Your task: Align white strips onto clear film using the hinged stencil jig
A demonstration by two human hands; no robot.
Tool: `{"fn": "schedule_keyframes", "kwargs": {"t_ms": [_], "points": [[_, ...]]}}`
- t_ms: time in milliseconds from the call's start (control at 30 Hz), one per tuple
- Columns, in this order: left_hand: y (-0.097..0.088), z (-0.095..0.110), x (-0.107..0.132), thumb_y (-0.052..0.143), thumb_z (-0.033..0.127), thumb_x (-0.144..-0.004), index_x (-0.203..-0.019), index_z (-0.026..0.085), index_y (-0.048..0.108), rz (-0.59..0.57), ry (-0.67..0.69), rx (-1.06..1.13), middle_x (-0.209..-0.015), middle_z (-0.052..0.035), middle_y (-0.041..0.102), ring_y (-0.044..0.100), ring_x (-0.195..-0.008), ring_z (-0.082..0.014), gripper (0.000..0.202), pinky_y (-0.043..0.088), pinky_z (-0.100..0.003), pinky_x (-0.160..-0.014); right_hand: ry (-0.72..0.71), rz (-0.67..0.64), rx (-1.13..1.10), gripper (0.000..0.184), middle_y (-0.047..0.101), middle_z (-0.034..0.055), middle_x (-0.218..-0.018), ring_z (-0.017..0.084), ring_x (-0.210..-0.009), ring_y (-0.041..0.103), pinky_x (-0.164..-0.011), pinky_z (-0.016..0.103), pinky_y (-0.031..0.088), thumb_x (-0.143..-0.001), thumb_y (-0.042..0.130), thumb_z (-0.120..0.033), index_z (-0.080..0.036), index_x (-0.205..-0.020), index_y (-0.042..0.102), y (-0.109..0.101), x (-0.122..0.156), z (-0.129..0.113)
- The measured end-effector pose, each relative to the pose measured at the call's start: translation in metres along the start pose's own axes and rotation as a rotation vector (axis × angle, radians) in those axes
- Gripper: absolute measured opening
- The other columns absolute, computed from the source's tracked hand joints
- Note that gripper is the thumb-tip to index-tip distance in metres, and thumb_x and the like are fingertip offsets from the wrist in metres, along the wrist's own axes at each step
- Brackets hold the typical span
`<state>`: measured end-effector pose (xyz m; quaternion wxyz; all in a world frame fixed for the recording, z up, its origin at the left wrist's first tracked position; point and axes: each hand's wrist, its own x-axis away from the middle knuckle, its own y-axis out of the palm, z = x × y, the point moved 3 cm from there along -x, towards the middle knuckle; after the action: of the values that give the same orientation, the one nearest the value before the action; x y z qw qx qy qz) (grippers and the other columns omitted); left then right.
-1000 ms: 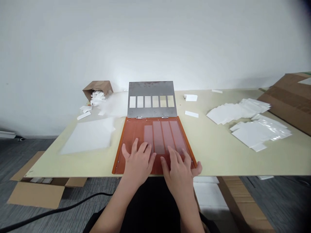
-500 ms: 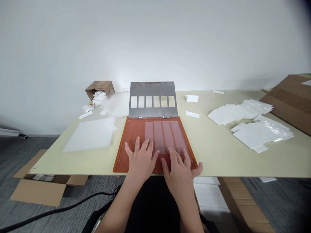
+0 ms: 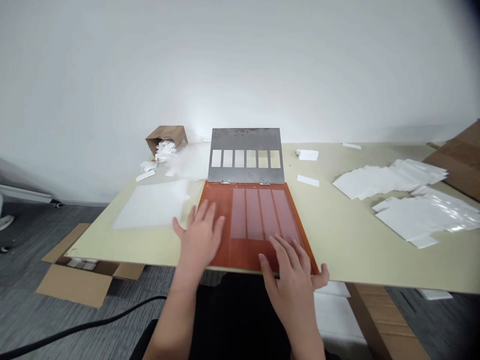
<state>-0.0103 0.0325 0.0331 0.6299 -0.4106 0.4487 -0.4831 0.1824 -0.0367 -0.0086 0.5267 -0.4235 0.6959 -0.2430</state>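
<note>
An orange board [image 3: 217, 200] lies flat at the table's near edge, with several pale translucent strips [image 3: 262, 212] laid side by side on it. A grey metal plate [image 3: 245, 137] with a row of rectangular windows stands hinged up at the board's far edge. My left hand [image 3: 198, 237] is open, fingers spread, over the board's left part. My right hand [image 3: 294, 275] is open too, its fingers resting flat on the board's near right corner below the strips.
A translucent sheet [image 3: 152, 205] lies left of the board. A tipped brown paper bag [image 3: 167, 136] spills white slips at the back left. Piles of white packets [image 3: 408, 200] cover the right side. Cardboard [image 3: 455, 150] lies far right, another box [image 3: 78, 280] on the floor.
My left hand has slid leftwards off the strips toward the board's left edge. My right hand has drawn back slightly toward me. The view has shifted left.
</note>
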Motion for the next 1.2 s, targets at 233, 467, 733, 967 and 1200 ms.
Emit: {"fn": "schedule_keyframes", "kwargs": {"t_ms": [233, 467, 733, 967, 1200], "points": [[-0.010, -0.103, -0.017, 0.046, 0.045, -0.095, -0.135, 0.020, 0.055, -0.029, -0.304, -0.033, -0.153, -0.0136, 0.044, 0.038, -0.140, -0.0375, 0.048, 0.023, -0.073, -0.107, -0.049, 0.053, -0.056, 0.041, 0.070, 0.0091, -0.121, 0.034, -0.118, 0.056, -0.107, 0.062, 0.015, -0.100, 0.037, -0.047, -0.022, -0.120, 0.062, -0.001, 0.000, -0.002], [-0.009, -0.108, -0.004, 0.049, 0.044, -0.094, -0.118, 0.021, 0.068, 0.195, -0.245, 0.084, -0.129, -0.0141, 0.066, 0.058, -0.119, -0.0355, 0.039, 0.034, -0.063, -0.103, -0.103, 0.052, -0.111, 0.034, 0.069, 0.0073, -0.122, 0.033, -0.118, 0.055, -0.109, 0.061, 0.010, -0.098, 0.044, -0.044, -0.023, -0.118, 0.062, 0.003, 0.002, -0.016], [-0.015, -0.106, 0.018, 0.063, 0.057, -0.082, -0.110, 0.019, 0.073, 0.467, -0.388, 0.791, -0.115, -0.0110, 0.070, 0.063, -0.102, -0.0244, 0.048, 0.049, -0.037, -0.091, -0.236, -0.048, -0.506, 0.022, 0.071, 0.0042, -0.118, 0.023, -0.113, 0.061, -0.108, 0.048, 0.022, -0.096, 0.053, -0.029, -0.025, -0.116, 0.062, 0.012, -0.011, -0.076], [-0.013, -0.068, 0.042, 0.077, 0.051, -0.070, -0.106, 0.016, 0.074, 0.134, -0.514, 1.511, -0.095, -0.0065, 0.071, 0.065, -0.088, -0.0167, 0.050, 0.052, -0.024, -0.075, -0.234, -0.152, -0.822, 0.031, 0.067, 0.0100, -0.122, 0.021, -0.112, 0.061, -0.098, 0.039, 0.048, -0.096, 0.048, -0.027, -0.019, -0.122, 0.062, 0.037, -0.025, -0.146], [-0.017, -0.070, 0.046, 0.085, 0.042, -0.063, -0.090, 0.016, 0.073, 0.094, -0.539, 1.620, -0.080, -0.0018, 0.070, 0.062, -0.070, -0.0111, 0.039, 0.051, -0.019, -0.061, -0.109, -0.119, -0.899, 0.031, 0.067, 0.0107, -0.121, 0.023, -0.113, 0.062, -0.098, 0.040, 0.051, -0.090, 0.060, -0.031, -0.020, -0.119, 0.063, 0.040, -0.017, -0.139]]}}
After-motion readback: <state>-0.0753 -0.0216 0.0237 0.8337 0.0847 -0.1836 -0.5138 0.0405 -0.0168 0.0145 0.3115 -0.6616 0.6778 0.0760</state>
